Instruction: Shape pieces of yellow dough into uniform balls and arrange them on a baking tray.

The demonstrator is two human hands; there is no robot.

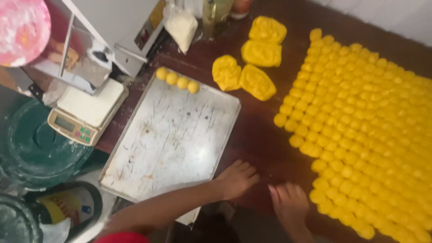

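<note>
My left hand (236, 177) lies palm down on the dark brown table (261, 135), just past the near right corner of a metal baking tray (171, 135). My right hand (290, 202) is palm down beside it, blurred, fingers spread, close to the near edge of a big field of small yellow dough balls (369, 126). Anything under either palm is hidden. Several yellow balls (177, 82) sit in a row at the tray's far edge. Several larger yellow dough lumps (256, 81) lie beyond the tray.
A small kitchen scale (87, 114) stands left of the tray, below a white and metal machine (112, 31). A green lidded bucket (31, 144) is at far left. A bag of white powder (180, 24) and bottles stand at the back.
</note>
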